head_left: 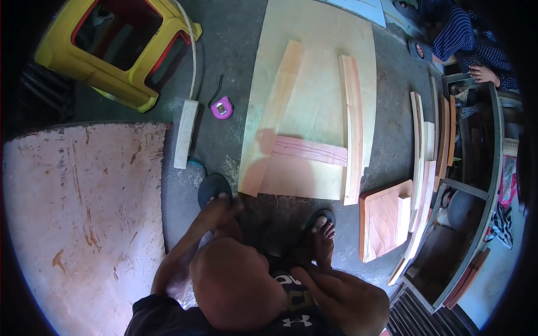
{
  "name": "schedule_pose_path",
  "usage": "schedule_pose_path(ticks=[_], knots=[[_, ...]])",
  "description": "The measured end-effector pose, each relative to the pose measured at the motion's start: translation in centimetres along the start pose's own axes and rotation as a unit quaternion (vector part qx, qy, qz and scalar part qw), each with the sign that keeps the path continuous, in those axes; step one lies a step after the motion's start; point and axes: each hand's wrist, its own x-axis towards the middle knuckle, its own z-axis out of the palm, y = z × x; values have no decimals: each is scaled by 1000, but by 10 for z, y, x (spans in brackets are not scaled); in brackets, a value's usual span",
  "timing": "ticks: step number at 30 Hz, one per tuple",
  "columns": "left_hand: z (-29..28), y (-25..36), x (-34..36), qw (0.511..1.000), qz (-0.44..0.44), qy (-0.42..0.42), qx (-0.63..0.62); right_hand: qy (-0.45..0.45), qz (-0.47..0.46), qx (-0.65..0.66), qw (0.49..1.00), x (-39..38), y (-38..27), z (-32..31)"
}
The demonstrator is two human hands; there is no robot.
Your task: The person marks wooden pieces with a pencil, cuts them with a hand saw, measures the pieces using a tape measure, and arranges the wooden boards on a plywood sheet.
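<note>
My left arm reaches down beside my bent left knee. My left hand [223,209] is over my left foot and its dark slipper [213,189]; shadow and blur hide its fingers. My right hand does not show, hidden around my right leg. In front of my feet lies a pale plywood sheet [322,39]. On it rest a long slanting board [278,106] at left, a narrower upright board [351,123] at right, and a pinkish crosspiece [311,151] with wavy grain between them. A pink tape measure [222,108] lies on the floor to the left.
A white power strip [185,134] with its cord lies near a yellow plastic stool [120,70]. A worn, stained board [84,224] fills the left. At right are a wooden panel [384,227], several wood strips [417,151] and a metal frame [479,224]. Another person's hand [485,74] rests there.
</note>
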Motion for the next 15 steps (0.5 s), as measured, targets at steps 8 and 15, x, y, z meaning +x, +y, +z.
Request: schedule_pose_path(ticks=[8,15], knots=[[2,-8,-17,994,-100,-37,-24,-98,166,532,825,13,-37,-139],[8,0,-3,997,-65,-30,-3,-24,145,547,824,11,-22,-126]])
